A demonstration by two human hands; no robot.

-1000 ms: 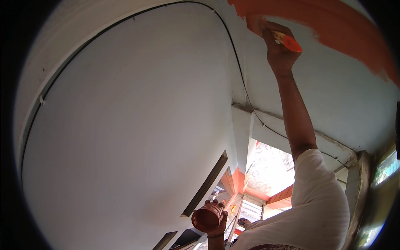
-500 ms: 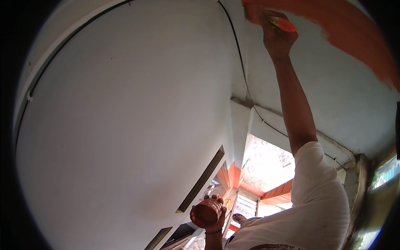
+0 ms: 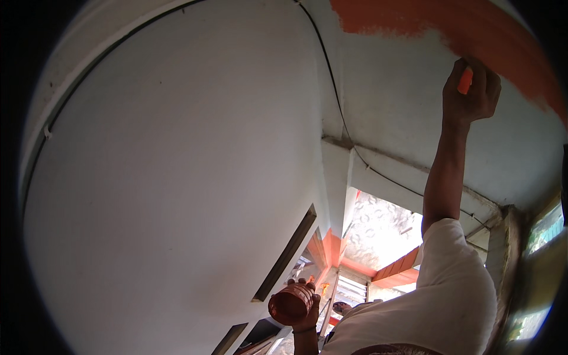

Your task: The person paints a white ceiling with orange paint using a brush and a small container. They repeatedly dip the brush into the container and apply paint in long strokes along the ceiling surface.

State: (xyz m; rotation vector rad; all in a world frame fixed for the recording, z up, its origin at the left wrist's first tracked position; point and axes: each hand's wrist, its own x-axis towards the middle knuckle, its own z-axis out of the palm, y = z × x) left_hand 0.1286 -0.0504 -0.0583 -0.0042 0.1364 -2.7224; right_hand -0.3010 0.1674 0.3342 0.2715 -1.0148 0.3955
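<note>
2 hands up: your R hand (image 3: 471, 94), high at far right, is closed snug round a paintbrush (image 3: 465, 81), orange handle end poking out; bristles hidden. It's right by the lower edge of the orange-red paint band (image 3: 479, 29) on the pale wall (image 3: 402, 100). Your L hand (image 3: 310, 319), low centre, is half-curled round a reddish paint cup (image 3: 289, 306), w/ its mouth facing you. Black cable (image 3: 329, 75) runs btwn that wall & the big grey wall (image 3: 177, 177) at left. Louvred window (image 3: 353, 288) at far side, past the cup.
</note>
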